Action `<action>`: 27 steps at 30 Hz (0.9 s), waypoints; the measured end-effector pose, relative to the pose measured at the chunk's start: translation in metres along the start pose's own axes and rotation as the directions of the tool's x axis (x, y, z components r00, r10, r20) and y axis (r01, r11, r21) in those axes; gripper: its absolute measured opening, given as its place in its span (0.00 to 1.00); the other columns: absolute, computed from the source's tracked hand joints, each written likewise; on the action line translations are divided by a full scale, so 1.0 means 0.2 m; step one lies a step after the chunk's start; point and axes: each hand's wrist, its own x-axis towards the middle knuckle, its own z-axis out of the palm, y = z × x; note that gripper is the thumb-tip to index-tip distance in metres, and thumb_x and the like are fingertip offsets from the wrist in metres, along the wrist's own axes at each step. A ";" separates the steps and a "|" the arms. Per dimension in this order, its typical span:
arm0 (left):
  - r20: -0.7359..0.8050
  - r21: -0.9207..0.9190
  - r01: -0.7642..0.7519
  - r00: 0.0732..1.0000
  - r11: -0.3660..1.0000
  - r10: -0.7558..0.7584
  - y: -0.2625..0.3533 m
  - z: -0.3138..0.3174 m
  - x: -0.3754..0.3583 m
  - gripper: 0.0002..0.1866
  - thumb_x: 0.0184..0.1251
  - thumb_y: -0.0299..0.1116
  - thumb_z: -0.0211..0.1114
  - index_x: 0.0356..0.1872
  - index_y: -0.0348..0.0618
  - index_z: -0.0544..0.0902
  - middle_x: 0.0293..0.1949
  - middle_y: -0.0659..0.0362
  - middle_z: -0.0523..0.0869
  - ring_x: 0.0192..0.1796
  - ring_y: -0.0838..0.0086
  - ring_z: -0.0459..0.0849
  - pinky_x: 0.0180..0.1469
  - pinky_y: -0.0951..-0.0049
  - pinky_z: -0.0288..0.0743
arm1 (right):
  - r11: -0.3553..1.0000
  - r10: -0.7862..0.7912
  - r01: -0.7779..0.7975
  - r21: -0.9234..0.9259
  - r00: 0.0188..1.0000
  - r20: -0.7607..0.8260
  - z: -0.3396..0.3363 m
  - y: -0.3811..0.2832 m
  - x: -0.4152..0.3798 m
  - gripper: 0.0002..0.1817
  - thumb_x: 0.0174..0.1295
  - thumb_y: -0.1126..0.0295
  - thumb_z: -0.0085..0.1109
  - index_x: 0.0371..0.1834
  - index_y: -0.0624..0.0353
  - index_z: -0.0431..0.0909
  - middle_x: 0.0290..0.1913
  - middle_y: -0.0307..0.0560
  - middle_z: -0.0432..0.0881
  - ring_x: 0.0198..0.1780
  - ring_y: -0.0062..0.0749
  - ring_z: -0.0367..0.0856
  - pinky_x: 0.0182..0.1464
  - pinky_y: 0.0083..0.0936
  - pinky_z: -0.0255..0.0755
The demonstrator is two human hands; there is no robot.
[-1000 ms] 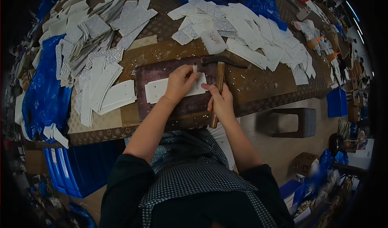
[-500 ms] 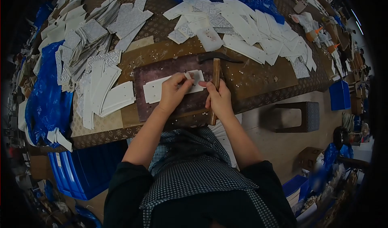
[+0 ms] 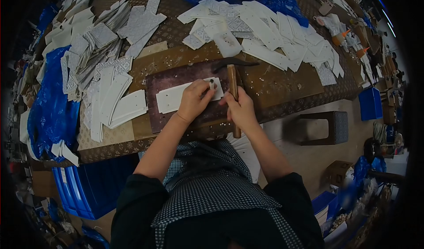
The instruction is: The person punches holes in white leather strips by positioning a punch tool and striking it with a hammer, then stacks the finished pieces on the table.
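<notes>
We pin a white strip (image 3: pixel 176 98) to the dark board (image 3: pixel 154 116) near the worktop's front edge, left hand (image 3: pixel 194 99) pinching a small punch (image 3: pixel 212 83) upright, right hand (image 3: pixel 240 110) gripping the hammer (image 3: pixel 232 79); cut pieces (image 3: pixel 265 28) crowd the far edge.

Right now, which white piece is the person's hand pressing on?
The white piece lying alone on the dark mat, under the left hand. The other pieces sit in piles.

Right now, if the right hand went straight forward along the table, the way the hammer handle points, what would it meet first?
Probably the hammer's own dark head leads; beyond it the first things are the loose white pieces on the table. The right hand keeps its grip on the handle. Depth is unclear.
</notes>
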 end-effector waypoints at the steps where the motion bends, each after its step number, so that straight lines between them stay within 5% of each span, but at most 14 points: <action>1: 0.011 -0.017 0.028 1.000 0.999 -0.028 0.00 -0.01 0.01 0.05 0.60 0.27 0.69 0.36 0.38 0.84 0.32 0.53 0.83 0.34 0.59 0.83 0.36 0.67 0.77 | 0.991 -0.079 0.080 -0.105 0.997 0.011 -0.03 -0.06 -0.01 0.11 0.71 0.66 0.55 0.46 0.63 0.72 0.33 0.46 0.85 0.19 0.21 0.76 0.22 0.21 0.70; 5: 0.022 -0.016 0.057 0.998 0.998 -0.056 0.01 0.00 -0.02 0.06 0.61 0.27 0.69 0.37 0.39 0.85 0.33 0.54 0.83 0.36 0.60 0.84 0.38 0.67 0.77 | 0.925 -0.306 0.304 -0.229 0.952 0.030 -0.14 -0.68 -0.22 0.12 0.70 0.67 0.57 0.48 0.64 0.72 0.26 0.40 0.78 0.22 0.17 0.75 0.23 0.18 0.68; 9: 0.010 0.012 0.027 1.000 1.000 -0.027 -0.01 0.01 -0.02 0.05 0.62 0.28 0.69 0.37 0.40 0.85 0.33 0.55 0.83 0.35 0.62 0.83 0.37 0.68 0.76 | 0.692 -0.719 0.719 -0.069 0.694 0.018 -0.17 -0.95 -0.35 0.09 0.73 0.69 0.49 0.49 0.63 0.68 0.22 0.36 0.71 0.19 0.10 0.67 0.19 0.13 0.61; 12: -0.006 -0.013 0.037 0.999 0.999 -0.037 -0.02 0.03 -0.02 0.05 0.61 0.28 0.69 0.37 0.39 0.84 0.33 0.54 0.83 0.35 0.61 0.82 0.36 0.67 0.76 | 0.660 -0.663 0.661 -0.358 0.736 0.137 -0.16 -0.74 -0.30 0.09 0.72 0.70 0.50 0.47 0.64 0.69 0.23 0.39 0.73 0.20 0.21 0.72 0.24 0.20 0.67; 13: -0.004 -0.009 0.030 1.000 0.999 -0.030 -0.02 0.02 -0.02 0.06 0.61 0.28 0.69 0.36 0.39 0.84 0.32 0.53 0.83 0.35 0.59 0.82 0.37 0.65 0.76 | 0.506 -0.608 0.610 -0.610 0.754 0.250 -0.17 -0.65 -0.27 0.10 0.71 0.66 0.53 0.46 0.61 0.72 0.28 0.39 0.73 0.22 0.23 0.71 0.27 0.24 0.68; 16: -0.016 0.004 0.005 1.000 1.000 -0.004 -0.02 0.01 -0.01 0.07 0.59 0.29 0.70 0.33 0.37 0.82 0.31 0.52 0.82 0.35 0.55 0.82 0.38 0.62 0.77 | 0.563 -0.169 0.313 -0.765 0.950 0.264 -0.20 -0.55 -0.25 0.10 0.71 0.66 0.54 0.45 0.62 0.73 0.29 0.38 0.75 0.26 0.29 0.75 0.34 0.30 0.70; 19: -0.030 0.009 -0.009 1.000 1.000 0.009 -0.02 0.02 -0.02 0.07 0.60 0.29 0.69 0.33 0.37 0.82 0.31 0.52 0.81 0.35 0.55 0.81 0.37 0.62 0.76 | 0.646 -0.362 0.446 -0.620 0.894 0.265 -0.20 -0.76 -0.30 0.12 0.71 0.66 0.55 0.47 0.63 0.70 0.23 0.41 0.72 0.19 0.26 0.72 0.23 0.26 0.67; 21: -0.022 0.016 0.004 1.000 1.000 -0.004 -0.02 0.02 -0.02 0.07 0.60 0.29 0.69 0.33 0.37 0.82 0.31 0.52 0.81 0.35 0.55 0.81 0.37 0.62 0.76 | 0.788 -0.535 0.545 -0.284 0.836 0.120 -0.15 -0.96 -0.39 0.11 0.73 0.65 0.53 0.48 0.62 0.70 0.21 0.37 0.70 0.16 0.17 0.66 0.17 0.18 0.60; 22: -0.015 0.015 0.009 1.000 1.000 -0.009 -0.02 0.02 -0.02 0.07 0.60 0.29 0.69 0.34 0.37 0.82 0.31 0.52 0.81 0.34 0.56 0.81 0.37 0.63 0.76 | 0.717 -0.670 0.672 -0.185 0.738 0.080 -0.14 -1.01 -0.40 0.11 0.73 0.64 0.52 0.49 0.62 0.70 0.21 0.36 0.69 0.16 0.14 0.65 0.17 0.15 0.58; 25: -0.008 0.011 0.011 1.000 1.000 -0.011 -0.01 0.01 -0.02 0.07 0.61 0.29 0.70 0.35 0.37 0.83 0.30 0.53 0.80 0.33 0.58 0.81 0.35 0.65 0.75 | 0.624 -0.770 0.768 -0.144 0.635 0.052 -0.14 -1.00 -0.39 0.13 0.74 0.62 0.52 0.50 0.61 0.69 0.21 0.36 0.69 0.18 0.14 0.67 0.18 0.14 0.59; 27: -0.018 0.008 0.004 1.000 1.000 -0.004 -0.02 0.02 -0.02 0.07 0.60 0.29 0.70 0.35 0.37 0.82 0.30 0.53 0.80 0.33 0.58 0.81 0.35 0.65 0.75 | 0.691 -0.673 0.664 -0.286 0.735 0.080 -0.13 -0.77 -0.34 0.14 0.73 0.61 0.52 0.50 0.61 0.69 0.20 0.37 0.70 0.18 0.16 0.68 0.18 0.16 0.62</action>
